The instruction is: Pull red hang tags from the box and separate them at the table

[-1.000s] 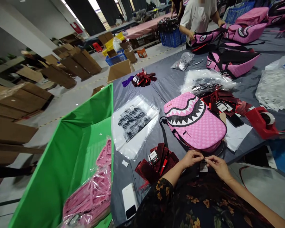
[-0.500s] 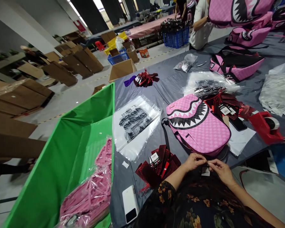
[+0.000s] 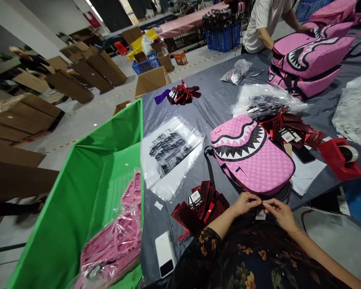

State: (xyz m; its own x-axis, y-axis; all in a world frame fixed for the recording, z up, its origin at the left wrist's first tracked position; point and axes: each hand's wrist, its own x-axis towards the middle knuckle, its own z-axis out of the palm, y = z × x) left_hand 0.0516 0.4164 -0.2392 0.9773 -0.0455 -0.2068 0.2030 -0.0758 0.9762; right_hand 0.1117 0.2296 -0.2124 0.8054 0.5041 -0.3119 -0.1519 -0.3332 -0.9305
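Note:
My left hand (image 3: 245, 202) and my right hand (image 3: 280, 214) meet fingertip to fingertip at the table's near edge, pinching a small hang tag (image 3: 260, 215) and its string between them. Just beyond lies a pink checkered backpack with a shark-mouth print (image 3: 250, 154), flat on the grey table (image 3: 216, 104). A heap of red hang tags (image 3: 200, 205) sits by my left wrist. My white phone (image 3: 164, 254) lies at the table's near corner.
A green bin (image 3: 87, 192) at the left holds bagged pink backpacks (image 3: 114, 245). Printed clear bags (image 3: 170, 154), more red tags (image 3: 291, 130), a red tape dispenser (image 3: 339, 158) and stacked pink backpacks (image 3: 307, 60) are on the table. Another person (image 3: 263, 20) works at the far end. Cardboard boxes (image 3: 87, 76) cover the floor.
My hands stay pinched together on the tag, shifting only slightly. The person at the far end has laid a pink backpack down on the stack.

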